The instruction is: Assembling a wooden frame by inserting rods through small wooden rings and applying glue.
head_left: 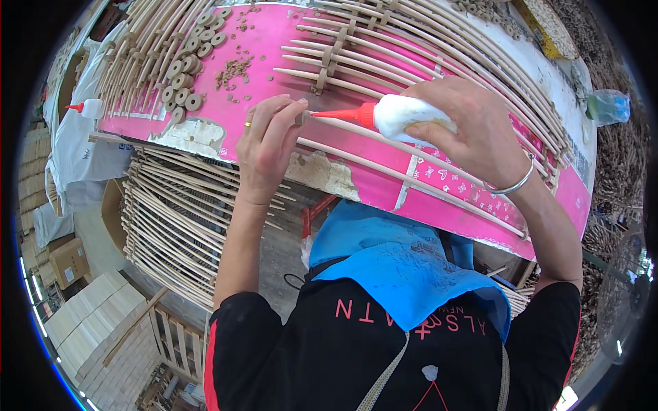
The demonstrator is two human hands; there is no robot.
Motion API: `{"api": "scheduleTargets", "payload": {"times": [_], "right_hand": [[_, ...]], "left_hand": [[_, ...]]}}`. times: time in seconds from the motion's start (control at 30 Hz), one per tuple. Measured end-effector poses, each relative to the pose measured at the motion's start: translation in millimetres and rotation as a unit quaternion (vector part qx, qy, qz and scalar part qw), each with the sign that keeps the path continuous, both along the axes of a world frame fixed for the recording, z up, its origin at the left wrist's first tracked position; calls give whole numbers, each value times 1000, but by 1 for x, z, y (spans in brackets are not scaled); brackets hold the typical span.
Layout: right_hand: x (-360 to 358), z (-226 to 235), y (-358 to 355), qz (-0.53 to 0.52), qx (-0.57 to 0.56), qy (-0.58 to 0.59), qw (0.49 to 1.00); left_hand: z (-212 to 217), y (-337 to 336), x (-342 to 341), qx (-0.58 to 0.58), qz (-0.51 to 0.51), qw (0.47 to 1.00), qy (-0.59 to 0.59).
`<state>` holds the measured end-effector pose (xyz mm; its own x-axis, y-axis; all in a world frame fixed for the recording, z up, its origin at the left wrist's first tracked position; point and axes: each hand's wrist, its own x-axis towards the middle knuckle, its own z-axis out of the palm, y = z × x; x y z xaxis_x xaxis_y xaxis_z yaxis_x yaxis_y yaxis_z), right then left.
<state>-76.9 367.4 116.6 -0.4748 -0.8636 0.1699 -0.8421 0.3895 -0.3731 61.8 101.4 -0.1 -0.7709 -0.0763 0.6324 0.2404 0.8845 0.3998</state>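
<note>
My right hand (466,127) is wrapped round a white squeeze bottle (404,118), which lies nearly level. Its long red nozzle (343,116) points left, the tip close to my left fingertips. Thumb and fingers of my left hand (266,140) are pinched on a small brown wooden ring (300,118), partly hidden by the fingers. The end of a thin wooden stick (384,140) sits right by this ring and the nozzle tip. A second bare stick (411,181) lies parallel, nearer to me, on the pink tabletop (267,41).
Loose wooden rings (181,81) and brown crumbs (233,72) lie at the upper left. Ringed sticks (336,51) cover the far right, more (144,55) the far left. Another red-tipped bottle (91,108) stands left. Below the table edge, many sticks (171,226) are stacked. A plastic container (608,107) stands far right.
</note>
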Motion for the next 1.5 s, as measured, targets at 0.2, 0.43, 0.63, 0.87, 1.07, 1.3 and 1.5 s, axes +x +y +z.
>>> {"api": "scheduleTargets", "payload": {"times": [0.2, 0.43, 0.63, 0.87, 1.07, 1.3, 1.5], "right_hand": [[-3, -4, -1, 4, -15, 20, 1000], [-5, -9, -1, 12, -5, -24, 1000], [-2, -12, 1, -5, 7, -70, 997], [4, -24, 25, -31, -11, -138, 990], [5, -48, 126, -190, -167, -334, 908], [-1, -98, 344, -523, -464, -154, 698], [-34, -182, 510, -637, -438, -42, 633]], "left_hand": [[3, 1, -1, -4, -4, 1000, 4], [0, 1, 0, -5, -3, 1000, -5], [0, 2, 3, -11, 1, 1000, -3], [2, 7, -2, -17, -13, 1000, -5], [0, 1, -3, 17, -31, 998, -57], [-6, -6, -13, 2, -48, 996, -77], [11, -6, -12, -13, -50, 991, -120]]}}
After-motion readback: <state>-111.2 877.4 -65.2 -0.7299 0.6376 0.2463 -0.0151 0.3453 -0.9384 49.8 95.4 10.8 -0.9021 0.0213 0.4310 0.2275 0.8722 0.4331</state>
